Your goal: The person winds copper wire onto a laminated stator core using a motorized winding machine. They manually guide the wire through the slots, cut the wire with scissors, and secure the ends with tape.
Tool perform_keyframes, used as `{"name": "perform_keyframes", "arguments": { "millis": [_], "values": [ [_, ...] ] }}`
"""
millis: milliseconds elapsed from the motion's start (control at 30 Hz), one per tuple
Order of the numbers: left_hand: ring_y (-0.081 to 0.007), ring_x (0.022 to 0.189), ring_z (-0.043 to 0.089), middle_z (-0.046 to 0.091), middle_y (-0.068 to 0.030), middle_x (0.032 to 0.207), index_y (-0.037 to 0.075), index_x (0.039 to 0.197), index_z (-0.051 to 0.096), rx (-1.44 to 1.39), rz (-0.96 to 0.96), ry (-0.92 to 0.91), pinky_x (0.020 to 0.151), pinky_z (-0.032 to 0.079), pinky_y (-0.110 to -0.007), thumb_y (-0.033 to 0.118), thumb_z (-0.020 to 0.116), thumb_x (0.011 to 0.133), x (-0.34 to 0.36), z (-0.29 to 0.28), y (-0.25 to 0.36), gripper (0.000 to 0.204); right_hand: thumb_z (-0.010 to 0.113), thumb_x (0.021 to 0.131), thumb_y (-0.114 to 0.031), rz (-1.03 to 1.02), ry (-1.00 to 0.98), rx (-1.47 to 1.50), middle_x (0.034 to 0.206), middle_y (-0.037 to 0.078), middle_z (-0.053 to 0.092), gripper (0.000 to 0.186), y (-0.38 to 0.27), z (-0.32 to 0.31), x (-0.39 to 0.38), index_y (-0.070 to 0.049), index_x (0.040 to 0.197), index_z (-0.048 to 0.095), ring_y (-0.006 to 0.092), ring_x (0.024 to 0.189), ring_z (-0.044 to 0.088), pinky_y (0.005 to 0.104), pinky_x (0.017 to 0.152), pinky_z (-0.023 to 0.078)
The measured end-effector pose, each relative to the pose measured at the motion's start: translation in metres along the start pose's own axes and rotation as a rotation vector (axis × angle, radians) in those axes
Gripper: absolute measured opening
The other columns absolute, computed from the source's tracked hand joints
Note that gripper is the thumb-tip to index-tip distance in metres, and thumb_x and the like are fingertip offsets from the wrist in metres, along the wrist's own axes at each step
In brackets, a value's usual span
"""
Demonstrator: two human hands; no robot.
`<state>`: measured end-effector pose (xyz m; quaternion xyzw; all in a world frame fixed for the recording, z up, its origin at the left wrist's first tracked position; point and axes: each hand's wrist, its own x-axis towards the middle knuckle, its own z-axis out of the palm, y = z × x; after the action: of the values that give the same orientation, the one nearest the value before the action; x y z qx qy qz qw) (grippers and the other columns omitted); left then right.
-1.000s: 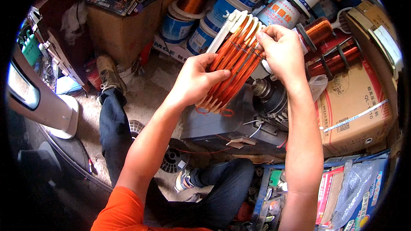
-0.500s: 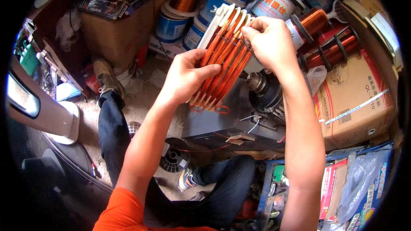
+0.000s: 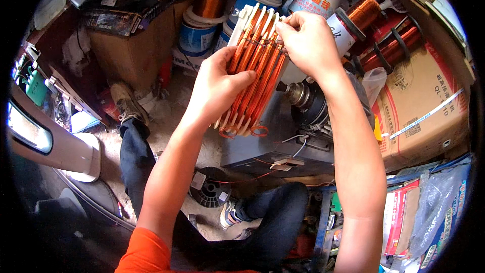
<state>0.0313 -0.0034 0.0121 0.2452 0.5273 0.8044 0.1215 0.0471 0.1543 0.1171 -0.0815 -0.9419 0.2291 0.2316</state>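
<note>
I hold a bundle of orange-red copper wire coils (image 3: 252, 91) on white slotted formers (image 3: 246, 17), tilted with its top toward the upper right; dark ties cross the coils and small wire loops hang at the lower end. My left hand (image 3: 217, 83) grips the bundle's left side, thumb lying across the coils. My right hand (image 3: 308, 43) is closed at the upper right end, thumb and forefinger pinched there; whether they hold a former, a tie or wire is hidden. Just beyond the lower right of the bundle is a machine's metal spindle (image 3: 298, 96).
Blue buckets (image 3: 194, 38) and copper wire spools (image 3: 364, 11) fill the back. A cardboard box (image 3: 414, 111) sits right, a bin of packaging (image 3: 404, 222) below it. A grey machine body (image 3: 237, 149) stands under the coils, a black empty spool (image 3: 209, 194) on the floor, a white appliance (image 3: 60, 156) left.
The coil bundle and both my hands have shifted a little up and to the left in the picture. Both hands have kept their closed grip throughout.
</note>
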Motion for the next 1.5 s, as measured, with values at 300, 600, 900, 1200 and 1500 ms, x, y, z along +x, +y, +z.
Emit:
{"name": "perform_keyframes", "arguments": {
  "millis": [300,600,900,1200,1500],
  "values": [
    [-0.0164,0.093,0.064,0.066,-0.0144,0.105,-0.011,0.124,0.049,0.067,0.103,0.072,0.085,0.052,-0.028,-0.001,0.069,0.081,0.025,0.005,0.004,0.048,0.062,0.085,-0.023,-0.039,0.006,-0.003,0.085,0.02,0.07,0.023,0.0,0.0,0.002,-0.001,0.084,0.07,0.0324,0.084,0.069,0.0409,0.079,0.053],
    [-0.0151,0.086,0.064,0.066,-0.0125,0.101,-0.011,0.116,0.052,0.09,0.059,0.042,0.082,0.052,-0.028,0.0,0.065,0.079,0.029,0.006,0.007,0.04,0.06,0.086,-0.021,-0.04,0.045,-0.019,0.088,0.024,0.068,0.024,-0.001,-0.001,-0.002,0.002,0.087,0.069,0.0354,0.086,0.069,0.0417,0.08,0.053],
    [-0.0149,0.081,0.066,0.068,-0.0112,0.094,-0.009,0.11,0.058,0.088,-0.091,-0.02,0.078,0.054,-0.029,0.002,0.065,0.084,0.034,0.002,0.017,0.03,0.061,0.089,-0.02,-0.113,0.08,-0.076,0.075,0.017,0.067,0.024,-0.006,0.004,-0.005,0.003,0.085,0.065,0.0211,0.07,0.067,0.0348,0.068,0.051],
    [-0.0175,0.08,0.068,0.068,-0.0151,0.094,-0.01,0.108,0.058,-0.049,-0.069,0.036,0.075,0.057,-0.031,0.004,0.064,0.089,0.035,0.012,0.016,0.024,0.06,0.089,-0.021,-0.081,0.071,-0.074,0.079,0.019,0.068,0.024,-0.008,0.002,-0.006,0.003,0.086,0.065,0.0276,0.075,0.068,0.0381,0.071,0.052],
    [-0.0133,0.076,0.066,0.068,-0.0121,0.089,-0.008,0.103,0.06,-0.054,-0.106,0.05,0.071,0.054,-0.028,0.009,0.066,0.088,0.039,0.01,0.015,0.023,0.059,0.089,-0.022,-0.107,0.097,-0.137,0.081,0.017,0.069,0.023,-0.013,0.003,-0.009,0.0,0.087,0.066,0.0278,0.077,0.068,0.0392,0.074,0.052]
  ]
}}
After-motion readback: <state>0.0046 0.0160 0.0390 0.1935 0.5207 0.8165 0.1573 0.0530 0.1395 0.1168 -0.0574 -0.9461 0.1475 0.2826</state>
